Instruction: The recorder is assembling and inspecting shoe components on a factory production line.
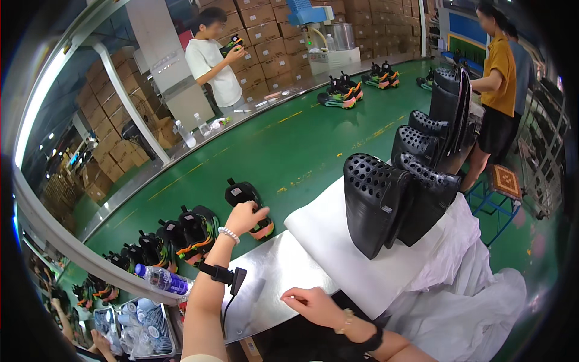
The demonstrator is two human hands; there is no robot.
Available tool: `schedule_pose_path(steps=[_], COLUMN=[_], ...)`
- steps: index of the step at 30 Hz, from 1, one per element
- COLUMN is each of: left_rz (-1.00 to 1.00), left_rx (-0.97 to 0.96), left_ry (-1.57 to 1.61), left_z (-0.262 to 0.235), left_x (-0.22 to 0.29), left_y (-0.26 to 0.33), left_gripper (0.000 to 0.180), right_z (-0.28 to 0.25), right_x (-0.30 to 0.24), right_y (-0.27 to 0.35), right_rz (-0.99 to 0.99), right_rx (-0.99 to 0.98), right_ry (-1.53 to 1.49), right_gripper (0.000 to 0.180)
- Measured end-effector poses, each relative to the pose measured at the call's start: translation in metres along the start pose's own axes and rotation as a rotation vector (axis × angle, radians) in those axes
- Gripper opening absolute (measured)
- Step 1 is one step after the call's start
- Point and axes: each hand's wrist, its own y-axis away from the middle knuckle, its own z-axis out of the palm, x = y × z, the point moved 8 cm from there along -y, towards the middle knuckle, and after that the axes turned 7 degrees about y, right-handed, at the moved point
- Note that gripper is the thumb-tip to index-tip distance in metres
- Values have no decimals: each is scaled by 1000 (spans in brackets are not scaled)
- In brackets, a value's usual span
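Note:
My left hand (244, 218), with a white beaded bracelet on its wrist, is at a black sneaker (240, 192) with an orange and green sole. Its fingers are bent against the shoe's near side and partly hidden; the shoe stands at the edge of the green surface (211, 157). Over the bare metal table (277, 277), my right hand (316, 306) is closed, its fingers curled together with nothing visible in them. To its right, several black, hollow-looking forms with round holes (377, 202) stand upright on white sheeting (325, 232).
A row of similar sneakers (196, 232) lines the left, beside a plastic bottle (163, 279) and a bin of wrapped items (145, 329). More sneakers (341, 93) stand farther along. Across from me a person (214, 66) holds a shoe; others (500, 72) stand at right near a stool (505, 183).

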Motion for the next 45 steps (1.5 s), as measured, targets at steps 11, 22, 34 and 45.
schedule_pose_path(steps=[11, 22, 34, 45], left_rz=[98, -151, -179, -98], left_rx=[540, 669, 709, 767], left_ry=[169, 573, 704, 648], left_z=[-18, 22, 0, 24], left_x=[-37, -64, -70, -86], left_y=[0, 102, 108, 105], left_gripper=[53, 57, 81, 65], right_z=[-221, -244, -29, 61], right_x=[-203, -178, -141, -25], right_y=[32, -13, -232, -315], right_rz=[-64, 244, 229, 187], right_rx=[1013, 461, -178, 237], right_ry=[1314, 1542, 1194, 1227], right_gripper=[38, 68, 55, 21])
